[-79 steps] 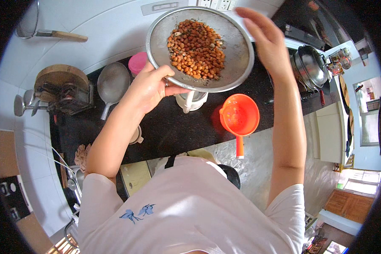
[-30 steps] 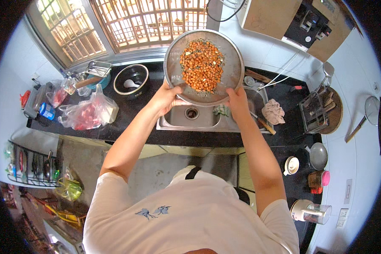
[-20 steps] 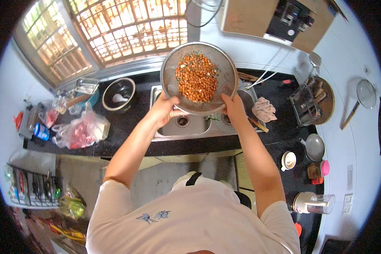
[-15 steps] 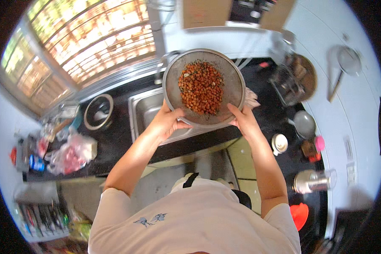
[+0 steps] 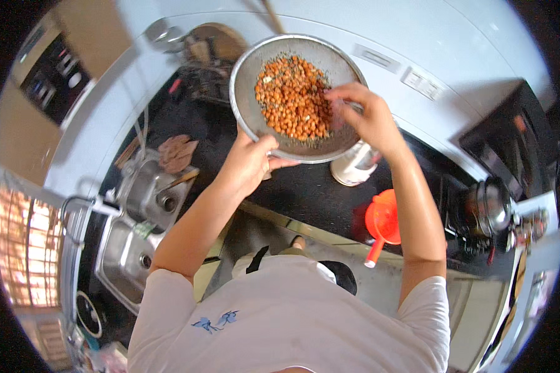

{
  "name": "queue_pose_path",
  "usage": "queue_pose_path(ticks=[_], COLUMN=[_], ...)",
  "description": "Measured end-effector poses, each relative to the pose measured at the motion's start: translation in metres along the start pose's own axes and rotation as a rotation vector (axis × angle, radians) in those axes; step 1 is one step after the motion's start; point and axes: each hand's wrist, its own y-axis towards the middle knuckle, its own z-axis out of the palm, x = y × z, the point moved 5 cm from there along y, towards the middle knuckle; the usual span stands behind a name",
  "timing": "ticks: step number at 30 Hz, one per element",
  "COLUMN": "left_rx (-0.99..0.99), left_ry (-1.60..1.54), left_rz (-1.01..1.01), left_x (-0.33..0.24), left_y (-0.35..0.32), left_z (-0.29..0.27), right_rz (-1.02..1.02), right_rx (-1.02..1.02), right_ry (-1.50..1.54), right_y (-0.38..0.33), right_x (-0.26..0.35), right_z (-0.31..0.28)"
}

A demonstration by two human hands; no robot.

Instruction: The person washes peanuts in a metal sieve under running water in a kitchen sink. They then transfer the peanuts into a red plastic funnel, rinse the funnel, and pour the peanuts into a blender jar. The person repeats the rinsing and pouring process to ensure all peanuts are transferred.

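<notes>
The metal bowl (image 5: 247,102) is held above the black countertop (image 5: 298,196), not set down. The left hand (image 5: 249,163) clamps its near rim, thumb above and fingers beneath. The right hand (image 5: 368,117) is at the right edge of the peanuts (image 5: 292,102), fingers partly curled; blur prevents telling whether they pinch anything. Loading of the bowl appears complete: peanuts, dark flakes and a few pale pieces lie together. Handling of the contents by hand appears in progress. Emptying appears outstanding: the peanuts are in the bowl, and none are visible on the countertop.
</notes>
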Motion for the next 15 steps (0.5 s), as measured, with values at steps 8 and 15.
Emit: queue_pose_path(ticks=[8, 15], left_rx=[0.213, 0.338], left_ry=[-0.076, 0.068], left_rz=[0.036, 0.026], left_x=[0.012, 0.019], left_y=[0.073, 0.016], left_z=[0.007, -0.095], right_rz=[0.134, 0.231], right_rx=[-0.093, -0.325], right_ry=[-0.579, -0.617], right_y=[0.033, -0.016], right_x=[-0.015, -0.005], right_z=[-0.008, 0.126])
